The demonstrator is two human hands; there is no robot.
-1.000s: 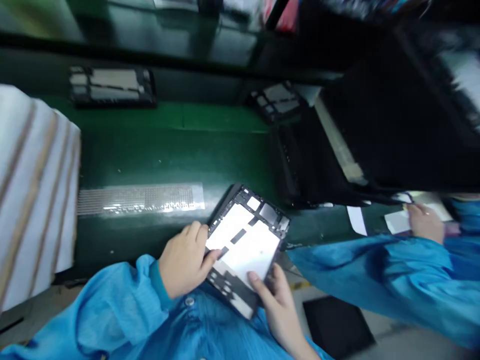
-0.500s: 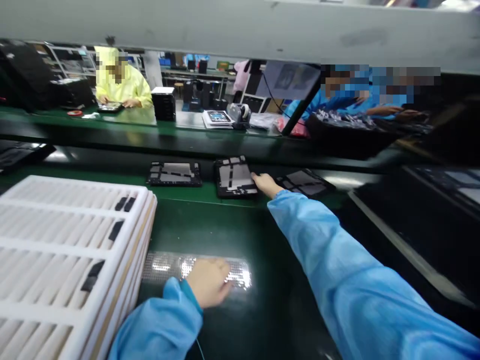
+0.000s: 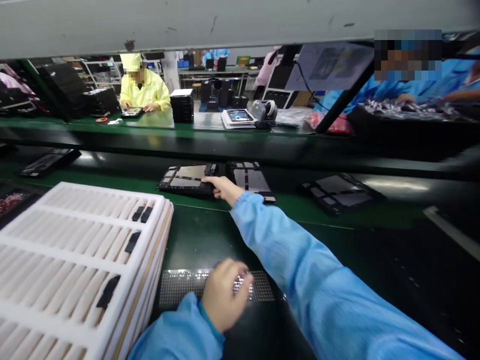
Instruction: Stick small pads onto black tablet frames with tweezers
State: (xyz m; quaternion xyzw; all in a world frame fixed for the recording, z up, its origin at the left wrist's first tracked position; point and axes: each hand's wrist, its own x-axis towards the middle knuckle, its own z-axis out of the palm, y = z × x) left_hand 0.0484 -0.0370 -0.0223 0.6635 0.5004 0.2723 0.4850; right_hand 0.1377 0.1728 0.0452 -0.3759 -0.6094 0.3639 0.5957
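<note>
My right hand [image 3: 224, 189] reaches across the bench and pinches the right end of a flat black device part [image 3: 187, 177] with pale grey panels. A similar part [image 3: 252, 181] lies just behind and to the right of this hand, and another [image 3: 339, 192] farther right. My left hand [image 3: 227, 295], slightly blurred, is over a clear strip with rows of small dots [image 3: 183, 286]. Its fingers are curved, and part of the strip shows in the gap between them and the thumb.
A stack of white slotted trays [image 3: 123, 270] fills the left, with several black pieces in the top one. Another black part [image 3: 50, 162] lies behind it. A raised green shelf [image 3: 210, 132] crosses behind. People in yellow and blue clothing work beyond.
My right hand has gone left from the middle device part to the left one, which now sits more slanted. My left hand's thumb has parted from its fingers. The view has shifted.
</note>
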